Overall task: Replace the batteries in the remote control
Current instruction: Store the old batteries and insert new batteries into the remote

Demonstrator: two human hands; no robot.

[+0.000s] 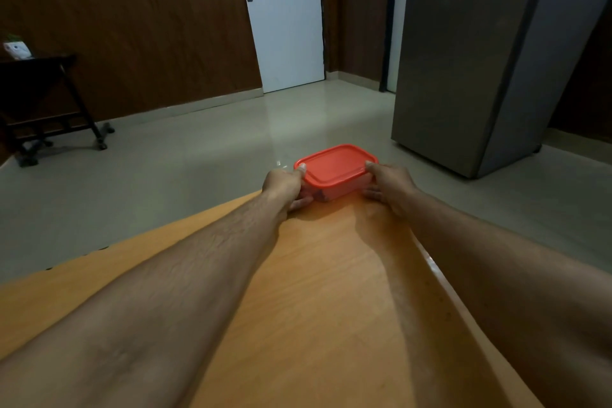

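Your left hand (284, 184) and right hand (387, 187) clasp the box (336, 175) at the table's (314, 291) far corner, remote unseen, perhaps inside, so a careless tug could tip it off.

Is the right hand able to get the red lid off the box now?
Probably yes. The right hand already grips one end of the box, thumb on the red lid, and the left hand steadies the other end. Nothing blocks it.

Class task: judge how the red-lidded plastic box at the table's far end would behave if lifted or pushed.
The box is low and flat-bottomed, so it would probably slide rather than tip. Thin translucent walls suggest it is light. Both hands grip its ends, likely steadying it near the table edge.
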